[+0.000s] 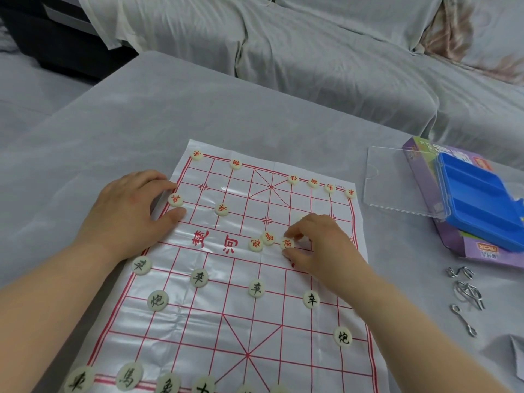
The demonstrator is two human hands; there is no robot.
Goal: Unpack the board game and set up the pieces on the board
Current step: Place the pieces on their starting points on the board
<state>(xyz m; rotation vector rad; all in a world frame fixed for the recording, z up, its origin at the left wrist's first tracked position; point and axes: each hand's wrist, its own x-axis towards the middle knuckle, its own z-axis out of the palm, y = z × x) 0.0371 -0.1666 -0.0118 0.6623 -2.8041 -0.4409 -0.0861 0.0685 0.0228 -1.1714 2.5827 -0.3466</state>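
**Set-up entry: near half nearly laid, far half partly laid**

Unpacking looks finished. The blue tray (479,199) right of the board (198,330) shows bare channels, its clear lid (397,180) off beside it, both on the purple box (419,157).

Near half of the board: black pieces (200,277) sit on their points. Four soldiers and both cannons show, and a back row is cut off by the bottom of the frame. A fifth soldier may be hidden under the right forearm; cannot tell.

Far half of the board: red back row (313,182) has gaps, and only two red soldiers (221,209) are out.

At the board's middle band, two loose red pieces (268,238) wait unplaced. The right hand (320,242) pinches a third red piece (287,243) between thumb and fingertips, low on the board.

The left hand (127,211) lies flat on the board's left edge, fingers extended and gripping nothing (judged to be pinning the thin sheet).

Left to do, by my judgement: place the three middle pieces and fill the red gaps.

Surface: grey cloth (141,123) under the board. Metal ring puzzles (467,290) lie right of the board. Beyond the board's far edge is a sofa under a grey sheet (312,38).
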